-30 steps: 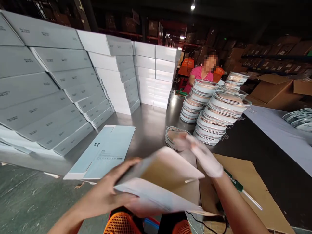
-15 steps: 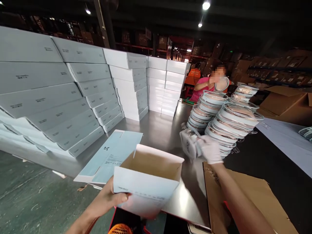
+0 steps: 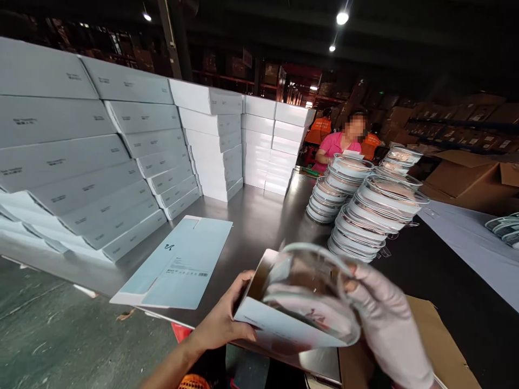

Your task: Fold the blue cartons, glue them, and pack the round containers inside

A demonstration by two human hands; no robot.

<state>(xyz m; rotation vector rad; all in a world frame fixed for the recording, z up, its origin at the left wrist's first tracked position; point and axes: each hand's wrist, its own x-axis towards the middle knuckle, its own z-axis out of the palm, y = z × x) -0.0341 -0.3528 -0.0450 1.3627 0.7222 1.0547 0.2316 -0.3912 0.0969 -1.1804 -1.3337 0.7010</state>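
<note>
My bare left hand [image 3: 223, 319] grips the left end of a small open-topped white box [image 3: 275, 327], thumb on the front wall and fingers at the far side. The box is tilted toward my right. My right hand [image 3: 389, 319], in a white glove, pinches the rim of a clear plastic pouch [image 3: 324, 313] with pale piping and beige contents. The pouch is blurred and lies partly within the box's mouth, its right end sticking out. Beyond it stand stacks of similar pouches [image 3: 379, 213]. A flat light-blue carton [image 3: 178, 265] rests left of the box.
Stacked white boxes [image 3: 133, 146] form a wall along the left and back of the metal table [image 3: 259, 216]. A person [image 3: 340, 141] in pink is behind the pouch stacks. Brown cardboard [image 3: 438, 340] lies at right; a large open carton [image 3: 466, 178] stands farther back.
My right hand has brought the pouch from beside the stacks leftward and nearer, into the box's mouth. The box has shifted right and tilted. The person in pink has lowered their raised hands.
</note>
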